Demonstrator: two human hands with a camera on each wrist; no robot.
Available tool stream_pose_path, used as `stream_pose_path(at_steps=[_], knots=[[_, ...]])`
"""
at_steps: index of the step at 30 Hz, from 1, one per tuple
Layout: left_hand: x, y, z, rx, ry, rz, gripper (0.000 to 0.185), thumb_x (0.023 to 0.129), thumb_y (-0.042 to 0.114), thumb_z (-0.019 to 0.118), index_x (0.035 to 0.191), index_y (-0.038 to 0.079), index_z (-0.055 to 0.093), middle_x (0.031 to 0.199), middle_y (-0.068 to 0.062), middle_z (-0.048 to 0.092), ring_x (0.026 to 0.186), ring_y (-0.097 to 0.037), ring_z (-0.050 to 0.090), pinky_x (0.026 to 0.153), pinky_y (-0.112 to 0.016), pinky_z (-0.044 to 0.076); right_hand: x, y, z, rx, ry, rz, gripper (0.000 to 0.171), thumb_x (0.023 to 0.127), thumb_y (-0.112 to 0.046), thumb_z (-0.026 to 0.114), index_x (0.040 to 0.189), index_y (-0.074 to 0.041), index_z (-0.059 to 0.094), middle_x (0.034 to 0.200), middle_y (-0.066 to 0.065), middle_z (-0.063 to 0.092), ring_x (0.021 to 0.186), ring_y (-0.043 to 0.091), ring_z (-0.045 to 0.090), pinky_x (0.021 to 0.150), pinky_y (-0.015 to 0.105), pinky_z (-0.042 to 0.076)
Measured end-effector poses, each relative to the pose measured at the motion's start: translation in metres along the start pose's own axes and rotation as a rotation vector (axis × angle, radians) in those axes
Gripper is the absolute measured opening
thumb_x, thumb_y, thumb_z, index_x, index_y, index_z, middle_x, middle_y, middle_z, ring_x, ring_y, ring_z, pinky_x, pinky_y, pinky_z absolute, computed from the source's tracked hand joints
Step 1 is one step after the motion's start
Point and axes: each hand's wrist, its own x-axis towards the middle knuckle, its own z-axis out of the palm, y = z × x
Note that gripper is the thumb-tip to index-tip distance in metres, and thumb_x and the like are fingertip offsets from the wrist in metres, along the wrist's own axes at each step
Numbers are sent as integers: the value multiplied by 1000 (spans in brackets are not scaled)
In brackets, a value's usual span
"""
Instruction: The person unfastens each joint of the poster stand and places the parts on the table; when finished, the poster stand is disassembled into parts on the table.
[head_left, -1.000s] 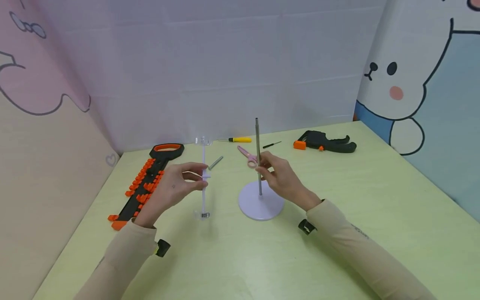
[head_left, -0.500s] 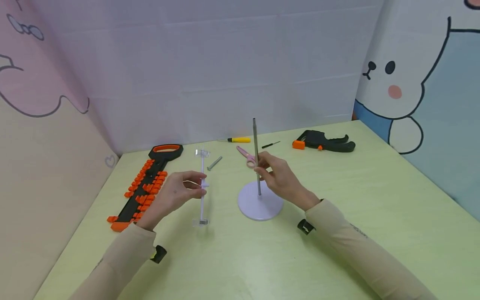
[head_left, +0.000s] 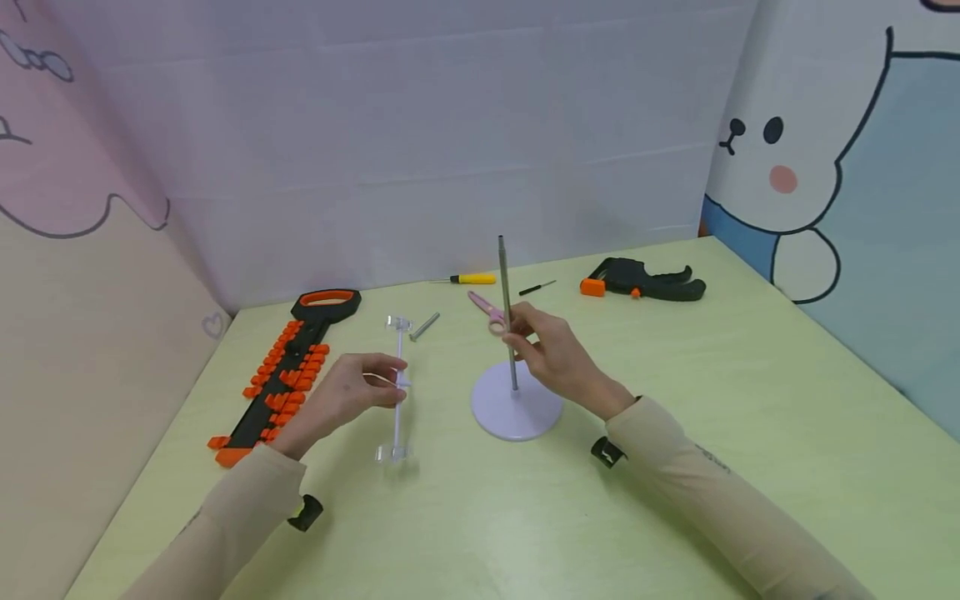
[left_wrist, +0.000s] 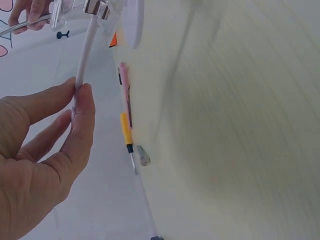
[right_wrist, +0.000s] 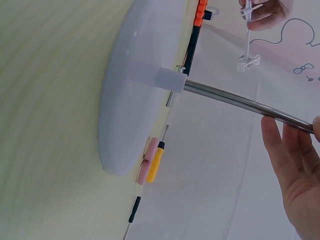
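Note:
My left hand (head_left: 393, 382) pinches a thin clear plastic rod (head_left: 397, 408) at its middle between thumb and fingers and holds it upright; small clear clips sit at both ends, the lower one close to the tabletop. The left wrist view shows the same pinch on the rod (left_wrist: 86, 55). To its right, my right hand (head_left: 514, 335) grips the steel post (head_left: 503, 279) of a stand with a round white base (head_left: 516, 410) that rests on the table. In the right wrist view the post (right_wrist: 230, 100) joins the base (right_wrist: 135, 100) through a white collar.
An orange-and-black tool rack (head_left: 281, 375) lies at the left. Behind the stand lie pink scissors (head_left: 483, 310), a bolt (head_left: 424, 326), a yellow screwdriver (head_left: 468, 279), a small black screwdriver (head_left: 537, 287) and a black clamp (head_left: 645, 283). Walls enclose the green table (head_left: 675, 467).
My left hand has lowered the clear rod toward the table and shifted it slightly left. The right hand keeps its grip on the steel post.

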Motion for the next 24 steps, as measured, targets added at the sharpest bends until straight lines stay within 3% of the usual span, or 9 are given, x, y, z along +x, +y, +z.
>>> stream_pose_path(at_steps=[7, 11, 24], knots=[[3, -9, 5, 22, -41, -5, 41, 81, 5, 74, 119, -2, 62, 103, -13, 60, 87, -22, 63, 76, -36, 54, 1, 0, -1, -3, -1, 5, 19, 91, 2, 58, 108, -3, 50, 85, 9, 60, 76, 25, 63, 62, 32, 56], [4, -12, 10, 51, -34, -49, 39, 79, 3, 75, 117, 0, 64, 99, -11, 60, 84, -20, 62, 73, -32, 54, 1, 0, 0, 8, -2, 0, 20, 91, 3, 59, 108, -2, 50, 85, 9, 60, 75, 25, 63, 61, 32, 56], [4, -24, 24, 155, -9, -69, 32, 78, 2, 76, 109, 2, 67, 94, -7, 61, 82, -19, 59, 69, -30, 50, 0, 1, -1, 9, -3, 1, 20, 90, 4, 59, 107, -3, 50, 85, 9, 60, 75, 24, 63, 62, 24, 55]])
